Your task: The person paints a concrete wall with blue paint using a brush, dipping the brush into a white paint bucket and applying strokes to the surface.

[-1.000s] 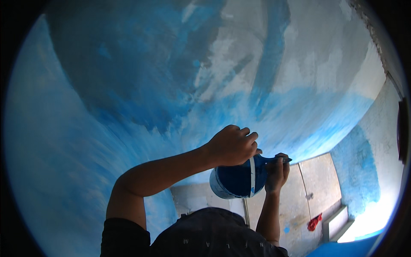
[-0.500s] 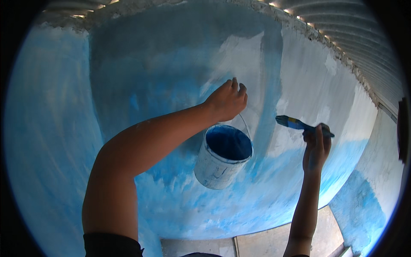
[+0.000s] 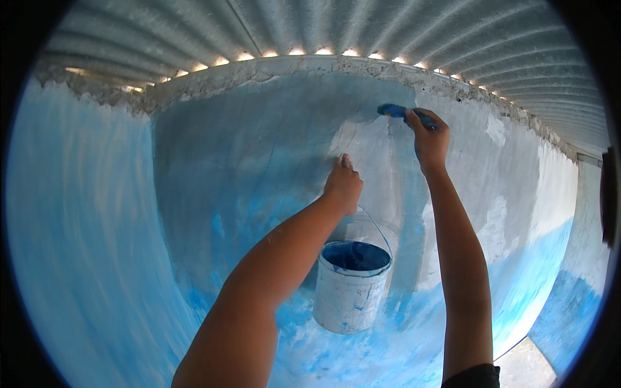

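From the wire handle in my left hand hangs a white bucket, smeared with blue on its side and dark blue inside. My left fingers are closed, with the fingertips up near the wall. Higher and to the right, my right hand grips a paintbrush by its handle, bristles pointing left. The bristle end is at the upper part of the wall, by the edge between blue-grey paint and a pale patch; whether it touches, I cannot tell. The bucket hangs below both hands.
Corrugated metal roofing slopes overhead, with light showing through gaps along the rough wall top. A light blue wall adjoins at the left. At the far right a dark object is fixed to another wall; a pale board lies low right.
My right hand has raised the brush up and to the left, to the upper wall. The view has tilted upward, showing more roof; the bucket now appears lower in it.
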Action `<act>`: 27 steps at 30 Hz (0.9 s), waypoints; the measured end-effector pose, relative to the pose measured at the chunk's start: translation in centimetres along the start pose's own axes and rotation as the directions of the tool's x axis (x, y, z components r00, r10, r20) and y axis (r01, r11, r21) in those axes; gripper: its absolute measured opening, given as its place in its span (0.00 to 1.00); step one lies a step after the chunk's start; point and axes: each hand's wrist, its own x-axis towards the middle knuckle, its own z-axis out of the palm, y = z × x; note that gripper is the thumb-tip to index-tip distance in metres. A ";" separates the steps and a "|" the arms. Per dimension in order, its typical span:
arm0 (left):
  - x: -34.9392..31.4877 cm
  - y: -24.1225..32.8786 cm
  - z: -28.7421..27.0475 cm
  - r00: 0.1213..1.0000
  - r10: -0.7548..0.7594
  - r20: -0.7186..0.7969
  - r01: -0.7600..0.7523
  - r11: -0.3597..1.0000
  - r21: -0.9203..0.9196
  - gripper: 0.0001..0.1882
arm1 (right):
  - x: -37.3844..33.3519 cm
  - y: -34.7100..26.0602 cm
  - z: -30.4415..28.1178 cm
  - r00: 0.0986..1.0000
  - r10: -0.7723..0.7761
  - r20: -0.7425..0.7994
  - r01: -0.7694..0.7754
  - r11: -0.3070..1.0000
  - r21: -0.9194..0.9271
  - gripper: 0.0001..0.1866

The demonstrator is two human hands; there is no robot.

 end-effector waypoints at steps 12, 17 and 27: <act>-0.1 -1.6 0.2 0.992 0.116 -0.044 -0.117 0.993 -0.012 0.36 | 3.6 0.6 0.8 0.982 -0.185 0.048 0.191 0.934 -0.302 0.11; -0.7 -2.2 1.3 0.985 0.146 -0.090 -0.147 0.989 -0.006 0.44 | 2.6 0.1 1.0 0.993 0.059 0.099 -0.028 0.957 -0.289 0.11; -1.1 -1.4 2.4 0.983 0.091 -0.162 -0.088 0.996 0.027 0.51 | -0.1 -0.5 1.4 0.990 -0.110 0.086 0.133 0.934 -0.333 0.14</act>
